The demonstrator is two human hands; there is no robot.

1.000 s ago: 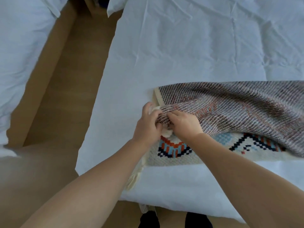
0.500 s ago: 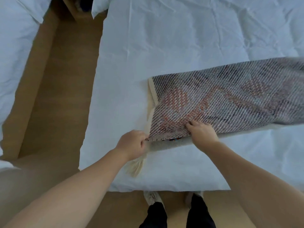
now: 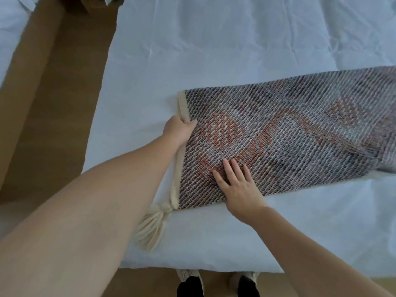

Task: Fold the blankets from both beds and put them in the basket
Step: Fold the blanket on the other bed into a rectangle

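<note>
A woven blanket (image 3: 289, 136) with a grey, red and white pattern lies folded in a long strip across the white bed (image 3: 214, 50), running off the right edge of the view. Its cream border and a cream tassel (image 3: 152, 226) sit at its left end. My left hand (image 3: 179, 130) grips the cream border at the left end, thumb on top of the weave. My right hand (image 3: 235, 185) lies flat with straight fingers on the blanket near its front edge. No basket is in view.
A wooden floor strip (image 3: 53, 103) runs between this bed and a second white bed (image 3: 10, 28) at the far left. My feet (image 3: 216, 281) stand at the bed's front edge.
The top layer has been pulled down flat over the patterned side. My left hand moved up along the left border, and my right hand went from holding the front edge to lying flat on the weave.
</note>
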